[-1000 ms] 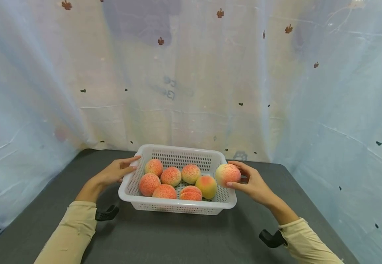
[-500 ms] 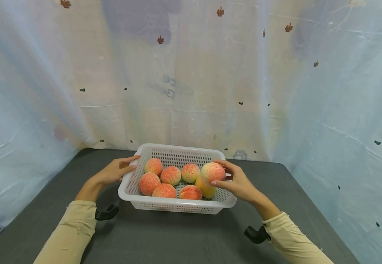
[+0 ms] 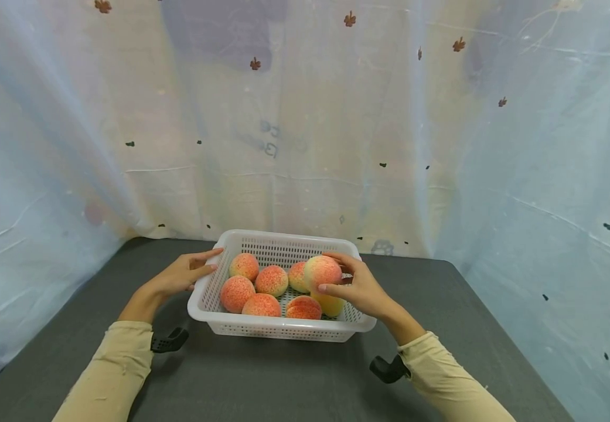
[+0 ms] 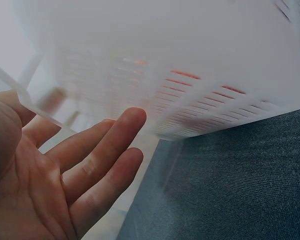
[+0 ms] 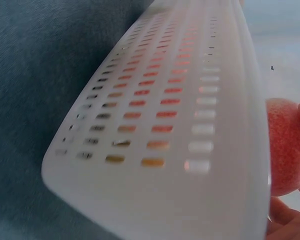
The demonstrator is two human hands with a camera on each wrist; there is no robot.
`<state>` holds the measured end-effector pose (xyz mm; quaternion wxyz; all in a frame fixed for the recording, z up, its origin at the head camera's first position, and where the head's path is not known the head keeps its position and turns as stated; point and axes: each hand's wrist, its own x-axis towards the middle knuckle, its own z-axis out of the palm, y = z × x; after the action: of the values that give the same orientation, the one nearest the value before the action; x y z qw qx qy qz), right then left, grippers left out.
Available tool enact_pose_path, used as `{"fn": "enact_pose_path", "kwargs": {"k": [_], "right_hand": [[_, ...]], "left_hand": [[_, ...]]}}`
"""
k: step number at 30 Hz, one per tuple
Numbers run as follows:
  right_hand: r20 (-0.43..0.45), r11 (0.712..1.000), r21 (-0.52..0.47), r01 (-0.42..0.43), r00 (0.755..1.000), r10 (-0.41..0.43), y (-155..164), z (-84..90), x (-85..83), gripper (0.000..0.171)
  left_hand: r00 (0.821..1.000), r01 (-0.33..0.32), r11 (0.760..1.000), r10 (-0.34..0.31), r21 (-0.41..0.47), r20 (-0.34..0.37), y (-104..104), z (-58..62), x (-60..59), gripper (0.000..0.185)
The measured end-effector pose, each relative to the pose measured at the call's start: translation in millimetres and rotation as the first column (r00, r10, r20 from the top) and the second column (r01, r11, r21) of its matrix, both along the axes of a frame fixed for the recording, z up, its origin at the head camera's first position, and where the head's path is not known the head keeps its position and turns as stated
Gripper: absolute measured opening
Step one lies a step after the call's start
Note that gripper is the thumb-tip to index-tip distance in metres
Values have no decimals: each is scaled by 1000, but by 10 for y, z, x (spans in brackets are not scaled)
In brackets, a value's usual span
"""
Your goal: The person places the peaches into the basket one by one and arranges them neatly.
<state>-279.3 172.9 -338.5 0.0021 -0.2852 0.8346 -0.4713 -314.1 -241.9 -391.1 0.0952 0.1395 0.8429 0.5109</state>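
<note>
My right hand [image 3: 363,288] holds a pink-and-yellow peach [image 3: 319,272] between thumb and fingers, above the right half of a white perforated plastic basket [image 3: 289,329]. Beneath it, partly covered, is a yellower peach [image 3: 331,306]. In the right wrist view the held peach [image 5: 286,150] shows past the basket rim, with only part of the hand in frame. My left hand [image 3: 177,275] grips the basket's left rim. From the left wrist, its thumb and index finger reach over the rim while the other fingers [image 4: 132,122] lie outside, near the wall.
Several speckled peaches, among them a front one [image 3: 261,305], lie inside the basket, mostly left and centre. The basket stands on a dark grey table [image 3: 262,381]. A pale patterned curtain [image 3: 305,146] closes off the back and sides.
My right hand has carried the peach leftward from the basket's right rim to over the yellower peach. The left hand and the basket have stayed in place.
</note>
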Motion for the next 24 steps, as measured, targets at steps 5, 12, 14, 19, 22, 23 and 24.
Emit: {"fn": "enact_pose_path", "kwargs": {"k": [5, 12, 14, 19, 22, 23, 24], "right_hand": [[38, 1000, -18, -12, 999, 13, -123, -26, -52, 69], [32, 1000, 23, -5, 999, 4, -313, -104, -115, 66], [38, 999, 39, 4, 999, -5, -368, -124, -128, 66], [47, 996, 65, 61, 997, -64, -471, -182, -166, 63], [48, 991, 87, 98, 994, -102, -509, -224, -189, 62], [51, 989, 96, 113, 992, -118, -520, -233, -193, 62], [52, 986, 106, 128, 990, -134, -530, -240, -196, 62]], "left_hand": [[1000, -2, 1000, 2, 3, -1, 0, -3, -1, 65], [1000, 3, 1000, -3, 20, 1, -8, -7, 0, 64], [1000, 1, 1000, -1, 23, 4, -12, -5, 2, 65], [1000, -4, 1000, 4, 15, 2, -12, -1, 7, 64], [1000, -2, 1000, 2, 11, -2, -9, -4, 3, 64], [1000, -1, 1000, 1, 10, -4, -7, -4, 2, 64], [1000, -1, 1000, 1, 9, -7, -6, -3, 0, 64]]}}
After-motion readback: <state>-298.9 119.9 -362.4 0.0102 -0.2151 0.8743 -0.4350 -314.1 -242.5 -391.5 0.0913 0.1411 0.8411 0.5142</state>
